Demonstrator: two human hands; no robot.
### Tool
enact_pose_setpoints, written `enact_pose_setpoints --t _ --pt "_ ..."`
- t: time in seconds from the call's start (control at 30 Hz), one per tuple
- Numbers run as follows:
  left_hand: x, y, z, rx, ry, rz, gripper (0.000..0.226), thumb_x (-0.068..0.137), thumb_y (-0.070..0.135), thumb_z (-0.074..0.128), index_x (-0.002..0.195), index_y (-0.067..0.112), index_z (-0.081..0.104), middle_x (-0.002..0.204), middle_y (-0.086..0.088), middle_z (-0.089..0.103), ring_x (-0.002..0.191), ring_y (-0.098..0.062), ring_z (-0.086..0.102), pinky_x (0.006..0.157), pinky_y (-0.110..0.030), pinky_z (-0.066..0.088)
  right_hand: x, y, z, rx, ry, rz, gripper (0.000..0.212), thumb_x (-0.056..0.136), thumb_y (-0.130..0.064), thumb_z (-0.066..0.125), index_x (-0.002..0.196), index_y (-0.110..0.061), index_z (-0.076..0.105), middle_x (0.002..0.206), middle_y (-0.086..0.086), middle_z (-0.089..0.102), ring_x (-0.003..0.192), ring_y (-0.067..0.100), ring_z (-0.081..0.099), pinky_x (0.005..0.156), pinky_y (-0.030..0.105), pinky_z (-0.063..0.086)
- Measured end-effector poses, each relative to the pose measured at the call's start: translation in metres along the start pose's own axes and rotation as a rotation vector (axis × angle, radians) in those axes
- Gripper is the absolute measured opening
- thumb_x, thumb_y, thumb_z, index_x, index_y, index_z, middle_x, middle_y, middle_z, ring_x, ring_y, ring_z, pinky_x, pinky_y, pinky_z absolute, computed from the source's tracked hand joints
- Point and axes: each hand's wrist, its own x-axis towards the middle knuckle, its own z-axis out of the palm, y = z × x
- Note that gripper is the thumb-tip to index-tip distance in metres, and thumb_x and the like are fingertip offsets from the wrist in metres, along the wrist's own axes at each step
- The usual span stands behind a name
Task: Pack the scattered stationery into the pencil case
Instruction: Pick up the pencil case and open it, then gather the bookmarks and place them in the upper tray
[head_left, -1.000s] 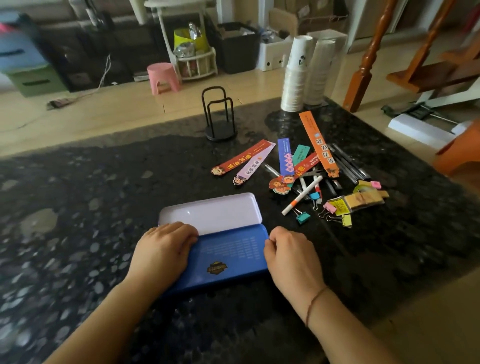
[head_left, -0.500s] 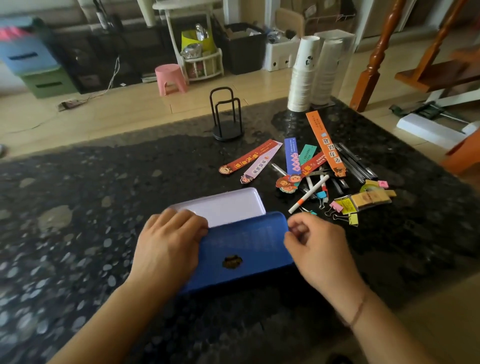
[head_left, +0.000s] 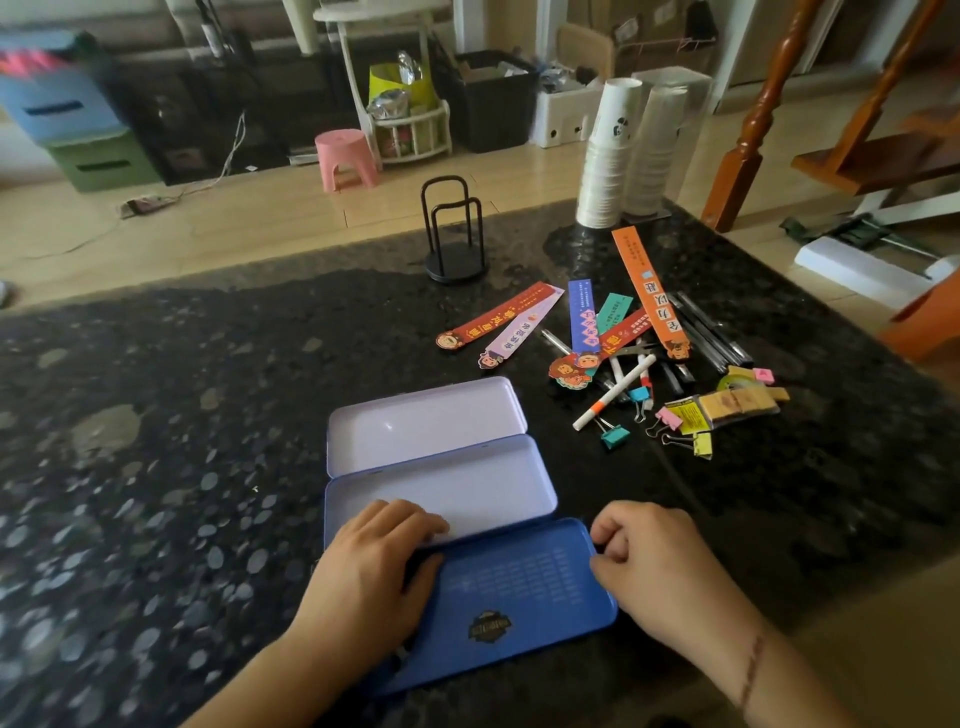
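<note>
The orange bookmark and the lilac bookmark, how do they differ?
The orange bookmark is longer and lies overlapping the pens; the lilac bookmark is shorter and lies beside a red one, left of the pile. Orange leans up-left, lilac up-right. Both lie flat on the table with a cartoon head at the near end.

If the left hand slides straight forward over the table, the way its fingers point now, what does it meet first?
Probably the pencil case itself. The left hand lies on the blue lid, fingertips already over the near rim of the middle tray, so it would go into that tray and then reach the hinge of the far tray.
</note>
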Motion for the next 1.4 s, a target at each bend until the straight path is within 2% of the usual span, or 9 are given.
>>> enact_pose_setpoints --t 0.2,0.37,0.53,0.73,0.93,1.1,1.2,1.3,1.4 --pt "0.016 0.002 0.004 -0.022 -0.039 0.023 0.019 0.081 0.023 0.052 0.093 0.024 0.067 0.087 0.011 0.065 0.077 -0.012 0.058 0.063 -0.031 0.052 0.030 0.013 -0.040 0.111 0.229 0.094 0.007 0.084 -0.035 0.069 0.087 -0.031 0.065 0.089 -0.020 0.066 0.075 0.002 0.063 0.060 0.020 0.048" --pt "0.027 0.003 0.012 -0.049 -0.083 0.076 0.024 0.082 0.021 0.051 0.101 0.025 0.064 0.094 0.010 0.064 0.081 -0.013 0.060 0.067 -0.032 0.053 0.121 0.038 -0.078 0.144 0.558 0.157 0.022 0.085 -0.027 0.068 0.107 -0.023 0.068 0.104 -0.002 0.071 0.087 0.015 0.065 0.079 0.036 0.055" --pt "0.029 0.005 0.007 -0.048 -0.093 0.080 0.026 0.082 0.028 0.055 0.106 0.028 0.065 0.099 0.014 0.062 0.087 -0.008 0.058 0.073 -0.029 0.054 0.184 0.058 -0.088 -0.141 0.541 0.330 0.046 0.086 -0.058 0.051 0.117 -0.025 0.062 0.120 0.009 0.056 0.101 0.031 0.059 0.081 0.042 0.052" --pt "0.052 0.030 -0.004 -0.067 -0.078 0.107 0.031 0.085 0.040 0.058 0.115 0.032 0.063 0.114 0.014 0.060 0.104 -0.006 0.055 0.085 -0.030 0.052 0.194 0.051 -0.092 -0.204 0.537 0.319 0.030 0.085 -0.051 0.060 0.095 -0.025 0.069 0.099 0.007 0.064 0.087 0.029 0.061 0.068 0.034 0.049" --pt "0.078 0.062 -0.019 -0.139 0.070 0.090 0.032 0.084 0.036 0.063 0.115 0.028 0.063 0.119 0.010 0.058 0.111 -0.011 0.051 0.089 -0.036 0.049 0.166 0.042 -0.114 -0.035 0.634 0.013 0.012 0.087 -0.039 0.064 0.090 -0.028 0.068 0.092 0.002 0.069 0.081 0.023 0.059 0.063 0.030 0.043" --pt "0.086 0.077 -0.050 -0.104 0.369 -0.021 0.040 0.087 0.037 0.061 0.124 0.023 0.058 0.127 0.011 0.054 0.124 -0.011 0.044 0.105 -0.027 0.034 0.110 0.012 -0.154 -0.466 0.655 -0.719 0.015 0.091 -0.026 0.058 0.098 -0.025 0.071 0.083 -0.003 0.069 0.082 0.024 0.055 0.074 0.032 0.033" --pt "0.081 0.084 -0.059 -0.292 0.169 -0.287 0.038 0.091 0.050 0.045 0.125 0.036 0.054 0.119 0.024 0.054 0.114 0.004 0.047 0.096 -0.020 0.039 0.090 -0.017 -0.162 -0.452 0.535 -0.993 0.023 0.089 -0.032 0.053 0.098 -0.026 0.073 0.083 -0.009 0.067 0.086 0.019 0.053 0.079 0.032 0.032" --pt "0.075 0.086 -0.053 -0.930 -0.127 -0.471 0.032 0.093 0.047 0.041 0.110 0.033 0.064 0.102 0.006 0.072 0.092 -0.014 0.069 0.083 -0.037 0.057 0.093 -0.046 -0.149 -0.342 0.385 -1.066 0.021 0.088 -0.035 0.054 0.096 -0.029 0.073 0.081 -0.012 0.066 0.084 0.018 0.054 0.078 0.032 0.038" --pt "0.069 0.086 -0.042 -1.158 -0.122 -0.630 0.027 0.101 0.024 0.040 0.104 0.022 0.067 0.095 0.000 0.075 0.083 -0.024 0.072 0.078 -0.039 0.058 0.107 -0.060 -0.121 -0.345 0.345 -1.061 0.024 0.087 -0.040 0.052 0.099 -0.032 0.071 0.084 -0.023 0.056 0.085 0.014 0.055 0.075 0.030 0.037"
